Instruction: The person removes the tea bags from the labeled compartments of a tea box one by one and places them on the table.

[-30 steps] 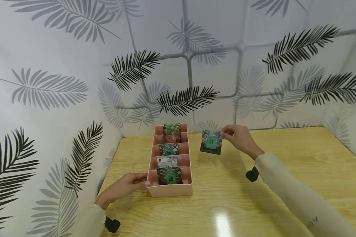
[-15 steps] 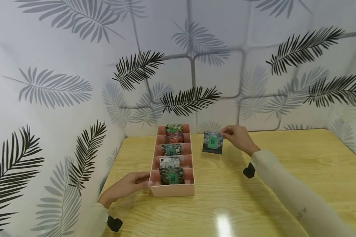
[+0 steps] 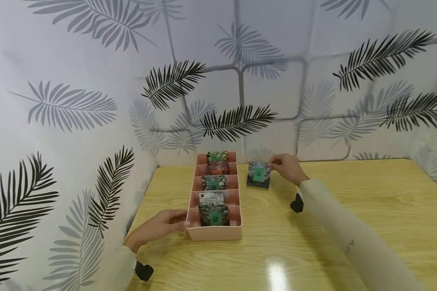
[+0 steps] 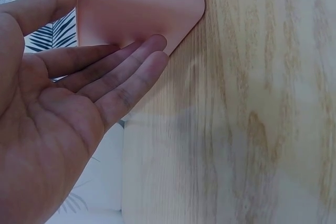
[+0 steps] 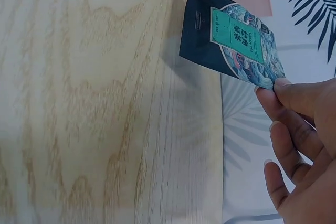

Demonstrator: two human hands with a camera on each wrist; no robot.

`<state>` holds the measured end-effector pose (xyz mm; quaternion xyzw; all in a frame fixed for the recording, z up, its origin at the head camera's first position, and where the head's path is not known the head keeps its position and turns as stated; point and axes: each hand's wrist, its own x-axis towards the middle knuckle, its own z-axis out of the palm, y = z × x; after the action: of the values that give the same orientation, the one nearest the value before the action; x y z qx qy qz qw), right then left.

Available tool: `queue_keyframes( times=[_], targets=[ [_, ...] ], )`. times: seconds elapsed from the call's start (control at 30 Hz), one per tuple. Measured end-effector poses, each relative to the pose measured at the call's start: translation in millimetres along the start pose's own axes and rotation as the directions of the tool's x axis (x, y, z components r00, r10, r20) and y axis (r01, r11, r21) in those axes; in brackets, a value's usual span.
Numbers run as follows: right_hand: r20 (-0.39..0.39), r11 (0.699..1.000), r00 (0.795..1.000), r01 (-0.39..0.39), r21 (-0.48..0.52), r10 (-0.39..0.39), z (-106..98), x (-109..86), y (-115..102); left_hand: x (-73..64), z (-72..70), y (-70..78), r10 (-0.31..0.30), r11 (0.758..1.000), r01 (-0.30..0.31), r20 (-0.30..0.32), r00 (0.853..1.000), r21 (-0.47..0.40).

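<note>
My right hand (image 3: 285, 167) pinches a tea bag sachet (image 3: 258, 174) by its upper right corner, between thumb and index finger. The sachet is dark with a blue wave print and a green label, and hangs tilted close over the table, right of the box. In the right wrist view the pinched sachet (image 5: 231, 38) casts a shadow on the wood. A long pink divided box (image 3: 215, 233) holds several sachets, one upright in each compartment. At its near left corner is my left hand (image 3: 160, 226); in the left wrist view its nearly straight fingertips touch the box wall (image 4: 142, 9).
A light wooden table (image 3: 331, 210) carries the box. Behind and to the left rises a white wall covering (image 3: 73, 121) with printed leaves, close to the table's back and left edges. A front compartment's sachet (image 3: 215, 216) has a green label.
My right hand has brought the sachet a little left toward the box and tipped its face further back. My left hand stays at the box corner. The head view has shifted slightly.
</note>
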<state>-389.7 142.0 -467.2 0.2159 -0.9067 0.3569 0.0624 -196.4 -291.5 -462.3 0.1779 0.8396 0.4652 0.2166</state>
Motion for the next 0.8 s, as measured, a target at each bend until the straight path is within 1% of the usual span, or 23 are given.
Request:
queue_keyframes(
  times=[0.07, 0.2, 0.3, 0.5, 0.6, 0.8],
  targets=[
    [0.002, 1.0, 1.0, -0.007, 0.001, 0.007, 3, 3.5, 2, 0.4, -0.4, 1.2, -0.003, 1.0, 0.003, 0.003, 1.0, 0.001],
    [0.026, 0.999, 0.999, -0.033, 0.012, 0.032, 7, 9.9, 2, 0.7, -1.5, 1.6, -0.019, 1.0, 0.018, 0.004, 1.0, 0.015],
    [0.046, 0.999, 0.998, -0.051, 0.019, 0.05, 10, 14.8, 1, 0.9, -2.9, 0.6, -0.022, 1.0, 0.022, 0.011, 1.0, 0.009],
    [0.061, 0.997, 0.995, -0.079, -0.011, 0.079, 16, 22.7, 4, 1.1, -4.8, -1.9, 0.002, 1.0, -0.002, 0.03, 1.0, 0.02],
    [0.06, 0.996, 0.994, -0.085, -0.03, 0.087, 20, 26.9, 4, -0.3, -6.0, -2.8, 0.001, 1.0, -0.002, 0.023, 1.0, 0.029],
    [0.071, 0.992, 0.991, -0.108, -0.06, 0.112, 26, 29.5, 0, -0.9, -6.1, -3.5, -0.013, 1.0, 0.014, 0.014, 1.0, -0.021]
  ],
)
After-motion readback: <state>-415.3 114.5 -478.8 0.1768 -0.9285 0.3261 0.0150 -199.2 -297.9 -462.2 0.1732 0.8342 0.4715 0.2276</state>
